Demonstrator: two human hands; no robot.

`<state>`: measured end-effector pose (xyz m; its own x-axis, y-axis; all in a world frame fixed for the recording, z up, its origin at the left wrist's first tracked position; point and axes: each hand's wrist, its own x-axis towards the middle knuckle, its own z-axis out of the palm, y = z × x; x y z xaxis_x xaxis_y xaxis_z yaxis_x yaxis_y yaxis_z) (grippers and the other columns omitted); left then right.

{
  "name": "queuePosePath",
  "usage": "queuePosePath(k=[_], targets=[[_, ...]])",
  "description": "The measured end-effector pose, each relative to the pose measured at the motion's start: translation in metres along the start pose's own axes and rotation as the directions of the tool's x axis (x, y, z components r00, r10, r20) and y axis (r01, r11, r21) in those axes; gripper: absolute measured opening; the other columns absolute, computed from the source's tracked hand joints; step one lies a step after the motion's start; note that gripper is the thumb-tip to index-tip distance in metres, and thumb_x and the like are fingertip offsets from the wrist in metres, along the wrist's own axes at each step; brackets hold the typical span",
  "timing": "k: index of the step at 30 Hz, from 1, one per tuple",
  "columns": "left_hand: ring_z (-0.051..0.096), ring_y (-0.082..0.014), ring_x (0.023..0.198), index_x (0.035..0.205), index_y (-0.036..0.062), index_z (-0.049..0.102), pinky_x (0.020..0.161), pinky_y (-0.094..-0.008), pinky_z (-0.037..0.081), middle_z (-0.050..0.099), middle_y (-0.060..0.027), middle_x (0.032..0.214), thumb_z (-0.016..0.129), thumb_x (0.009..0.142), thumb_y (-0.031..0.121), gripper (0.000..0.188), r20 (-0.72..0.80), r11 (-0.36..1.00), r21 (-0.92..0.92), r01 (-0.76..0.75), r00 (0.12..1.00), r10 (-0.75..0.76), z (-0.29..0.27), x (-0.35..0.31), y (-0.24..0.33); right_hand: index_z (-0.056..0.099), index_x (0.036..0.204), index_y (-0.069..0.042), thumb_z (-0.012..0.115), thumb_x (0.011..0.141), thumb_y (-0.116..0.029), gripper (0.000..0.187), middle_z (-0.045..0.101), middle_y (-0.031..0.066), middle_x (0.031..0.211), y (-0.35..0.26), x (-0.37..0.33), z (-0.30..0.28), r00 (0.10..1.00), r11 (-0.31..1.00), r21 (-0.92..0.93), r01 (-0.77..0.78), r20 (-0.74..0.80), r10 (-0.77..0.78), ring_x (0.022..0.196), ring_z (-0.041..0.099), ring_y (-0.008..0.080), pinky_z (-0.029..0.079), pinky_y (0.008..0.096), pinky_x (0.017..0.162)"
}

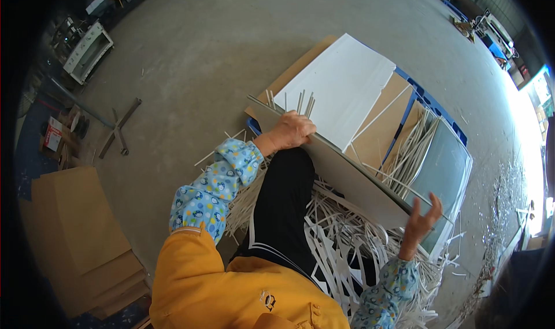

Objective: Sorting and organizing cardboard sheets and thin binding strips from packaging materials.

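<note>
A flat, pale panel (358, 184) stands tilted on its edge in front of my knee, running from upper left to lower right. My left hand (291, 130) is closed over its upper edge, beside my raised knee. Several thin pale strips (306, 103) poke up just behind that hand. Near the panel's right end, my right hand (421, 222) has its fingers spread; whether it touches the edge I cannot tell. One narrow strip (399, 184) crosses behind the panel toward the right fingers. A large white sheet (335, 86) lies beyond the panel.
Brown cardboard (390, 112) and a blue pallet (430, 100) lie under the white sheet. A bundle of strips (411, 152) rests beside grey-green sheets (445, 161). Loose strips (341, 242) heap around my legs. Stacked cardboard (87, 225) and a metal stand (117, 129) are at left.
</note>
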<state>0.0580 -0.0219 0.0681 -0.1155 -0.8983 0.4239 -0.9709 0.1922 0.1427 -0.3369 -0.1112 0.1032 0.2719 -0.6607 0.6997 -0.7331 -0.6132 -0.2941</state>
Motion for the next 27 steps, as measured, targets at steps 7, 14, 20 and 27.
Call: queuePosePath(k=[7,14,20,27], targets=[[0.054,-0.0160,0.068,0.064,0.0131,0.049,0.062,-0.0315,0.035,0.052,0.0019,0.063,0.068,0.060,0.020,0.020,-0.105,0.993,0.098,-0.060,0.992,0.070,0.003,-0.015,-0.019,0.056,0.079,-0.006,0.067,0.072,-0.029,0.026,0.057,0.0074,0.079,-0.054,0.007,0.046,0.853,0.999,0.050,0.018,0.520,-0.041,0.078,0.053,0.0248,0.038,0.0355,0.069],[0.052,-0.0171,0.074,0.071,0.0127,0.049,0.068,-0.0334,0.035,0.052,0.0015,0.070,0.072,0.058,0.021,0.028,-0.084,0.989,0.121,0.083,0.994,-0.073,0.000,-0.032,-0.044,0.053,0.072,-0.008,0.065,0.072,-0.030,0.025,0.054,0.0063,0.072,-0.050,-0.005,0.054,0.850,0.951,-0.006,0.309,0.450,-0.273,0.074,0.053,0.0255,0.039,0.0363,0.062],[0.052,-0.0170,0.073,0.068,0.0122,0.048,0.069,-0.0331,0.036,0.052,0.0011,0.066,0.073,0.056,0.021,0.029,-0.087,0.982,0.146,0.118,0.991,-0.106,-0.004,-0.040,-0.051,0.052,0.069,-0.008,0.065,0.073,-0.027,0.023,0.053,0.0055,0.069,-0.038,-0.001,0.064,0.855,0.954,0.004,0.299,0.444,-0.270,0.070,0.053,0.0243,0.040,0.0363,0.061],[0.053,-0.0164,0.072,0.066,0.0124,0.046,0.069,-0.0326,0.036,0.050,0.0016,0.066,0.071,0.057,0.021,0.028,-0.143,0.974,0.194,0.114,0.986,-0.086,-0.023,-0.026,-0.039,0.049,0.065,-0.006,0.065,0.072,-0.026,0.026,0.052,0.0076,0.067,-0.042,0.014,0.040,0.878,0.969,-0.042,0.245,0.434,-0.203,0.069,0.053,0.0261,0.040,0.0368,0.061]])
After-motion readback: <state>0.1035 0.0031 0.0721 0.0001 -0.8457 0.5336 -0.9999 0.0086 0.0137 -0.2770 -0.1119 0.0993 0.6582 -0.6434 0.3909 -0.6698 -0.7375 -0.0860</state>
